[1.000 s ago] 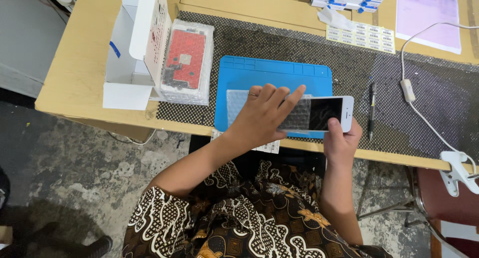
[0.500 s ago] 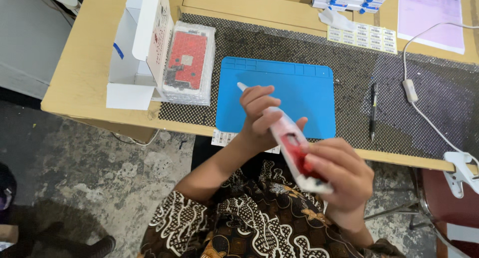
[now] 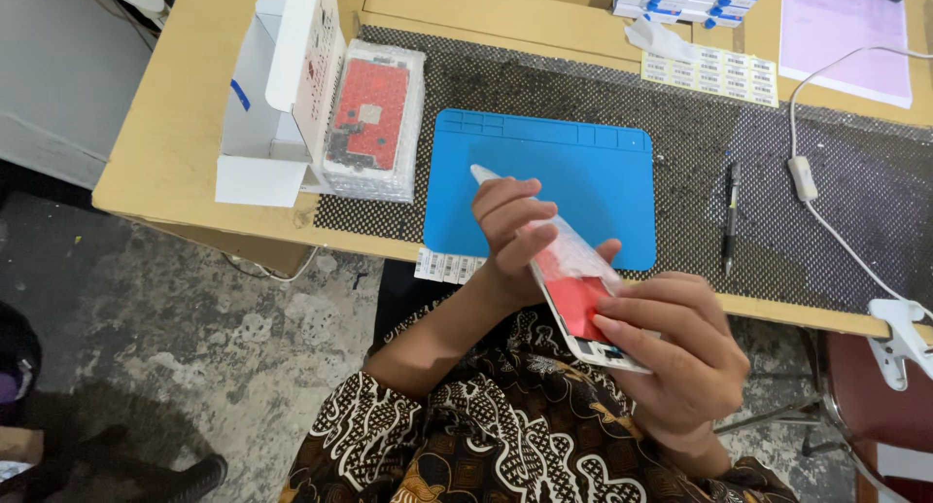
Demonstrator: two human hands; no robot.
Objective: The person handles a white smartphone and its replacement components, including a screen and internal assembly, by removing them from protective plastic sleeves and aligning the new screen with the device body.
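Note:
Both of my hands hold a phone screen panel [image 3: 575, 289] tilted above my lap, its back showing white with a red patch. My left hand [image 3: 512, 233] grips its upper half, fingers curled over the top. My right hand [image 3: 675, 352] grips its lower end from the right. The panel hangs in front of the near edge of a blue work mat [image 3: 583, 173] on the table.
A bagged red and white screen part [image 3: 374, 119] lies left of the mat beside an open white box [image 3: 277, 95]. A black pen [image 3: 731, 216], a white cable with a switch [image 3: 805, 177], label strips [image 3: 709, 73] and a sticker strip [image 3: 449, 267] are on the black mesh mat [image 3: 700, 153].
The panel was lifted off the blue mat, turned over and brought toward my lap. My right hand has shifted lower along it since half a second ago.

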